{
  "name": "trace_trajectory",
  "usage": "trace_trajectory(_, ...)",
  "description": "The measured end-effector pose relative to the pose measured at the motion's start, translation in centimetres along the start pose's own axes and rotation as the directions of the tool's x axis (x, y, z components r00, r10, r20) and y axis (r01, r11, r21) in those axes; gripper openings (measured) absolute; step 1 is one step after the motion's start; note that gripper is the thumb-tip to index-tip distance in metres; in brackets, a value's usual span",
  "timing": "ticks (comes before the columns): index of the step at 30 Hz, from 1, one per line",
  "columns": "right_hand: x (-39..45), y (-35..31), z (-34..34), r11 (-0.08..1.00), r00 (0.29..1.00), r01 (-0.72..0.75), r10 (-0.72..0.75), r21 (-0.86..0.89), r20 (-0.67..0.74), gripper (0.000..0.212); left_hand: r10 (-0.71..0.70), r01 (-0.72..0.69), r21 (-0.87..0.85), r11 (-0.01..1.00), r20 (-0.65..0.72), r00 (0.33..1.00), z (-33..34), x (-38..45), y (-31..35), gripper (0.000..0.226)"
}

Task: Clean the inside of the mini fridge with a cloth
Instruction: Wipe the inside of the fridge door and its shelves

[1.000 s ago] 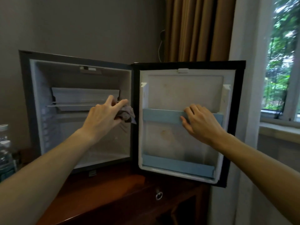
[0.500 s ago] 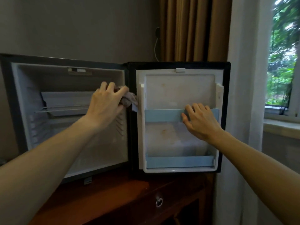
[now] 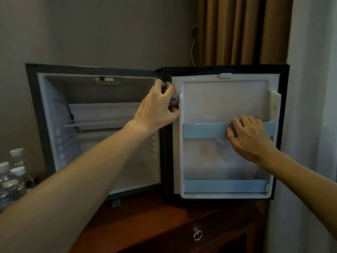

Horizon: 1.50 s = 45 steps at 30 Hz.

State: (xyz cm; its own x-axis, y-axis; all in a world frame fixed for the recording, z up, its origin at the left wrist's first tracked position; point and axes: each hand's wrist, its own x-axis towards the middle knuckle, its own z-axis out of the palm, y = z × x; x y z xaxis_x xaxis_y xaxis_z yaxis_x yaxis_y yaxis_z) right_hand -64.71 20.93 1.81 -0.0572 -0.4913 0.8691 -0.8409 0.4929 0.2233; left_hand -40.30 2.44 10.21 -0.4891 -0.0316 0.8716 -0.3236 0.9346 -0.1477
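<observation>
The black mini fridge (image 3: 42, 125) stands open on a wooden cabinet, its white inside bare apart from a wire shelf (image 3: 98, 122). Its door (image 3: 224, 99) is swung wide to the right, with two pale blue rails. My left hand (image 3: 156, 106) is closed on a crumpled grey cloth (image 3: 173, 95) and presses it against the upper hinge-side edge of the door liner. My right hand (image 3: 251, 137) rests flat on the upper blue rail (image 3: 204, 130), fingers spread over it.
Several capped water bottles (image 3: 12, 178) stand at the left of the fridge. The reddish wooden cabinet top (image 3: 149, 216) has a drawer ring pull (image 3: 197, 235). Brown curtains (image 3: 242, 30) and a white sheer curtain (image 3: 313, 88) hang on the right.
My left hand with the cloth has moved up and right, from the fridge's inner right wall to the top hinge edge of the door. My right hand stays on the blue rail.
</observation>
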Motion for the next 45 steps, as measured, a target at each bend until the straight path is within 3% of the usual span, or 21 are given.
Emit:
trace_trajectory(3,0.3,0.4,0.6,0.999,1.0,0.007,-0.007,0.04,-0.008,0.032,0.01,-0.012,-0.09,0.996,-0.019,1.0,0.7,-0.9,-0.5,0.037)
trace_trajectory(6,0.4,0.7,1.3,0.998,0.999,0.015,-0.013,0.066,-0.038,0.032,0.065,-0.068,-0.068,0.995,-0.045,0.997,1.6,-1.7,-1.1,0.021)
trace_trajectory(13,0.7,1.2,2.2,0.995,0.996,0.052,-0.045,0.083,-0.08,0.029,-0.033,0.024,-0.068,0.997,-0.125,0.992,4.8,-5.4,0.3,0.018)
trace_trajectory(21,0.9,1.4,2.4,0.989,0.991,0.074,-0.059,0.128,-0.117,0.032,-0.133,0.149,-0.117,0.982,0.134,0.982,10.0,-18.1,3.9,0.024)
trace_trajectory(24,0.9,1.4,2.3,0.99,0.992,0.07,-0.057,0.12,-0.115,0.032,-0.089,0.116,-0.121,0.986,0.205,0.975,10.6,-20.1,3.8,0.023)
trace_trajectory(28,1.0,1.4,2.3,0.993,0.993,0.065,-0.054,0.097,-0.106,0.031,-0.015,0.041,-0.121,0.992,0.206,0.978,8.8,-16.6,2.7,0.025)
trace_trajectory(34,0.7,1.0,2.1,0.998,0.995,0.02,-0.015,0.059,-0.098,0.028,-0.089,0.086,-0.173,0.981,-0.008,0.996,2.8,-4.2,0.7,0.045)
trace_trajectory(38,0.4,1.0,2.1,0.999,0.996,0.002,0.002,0.05,-0.091,0.025,-0.073,0.067,-0.052,0.996,-0.126,0.989,0.4,1.9,-0.5,0.034)
trace_trajectory(43,0.3,0.9,2.0,0.999,0.997,-0.011,0.013,0.034,-0.072,0.026,-0.047,0.033,-0.091,0.995,-0.154,0.987,1.5,0.1,0.1,0.026)
trace_trajectory(45,0.4,0.7,1.8,0.999,0.998,-0.01,0.012,0.03,-0.068,0.028,-0.061,0.048,-0.122,0.991,-0.106,0.993,2.8,-3.2,0.9,0.025)
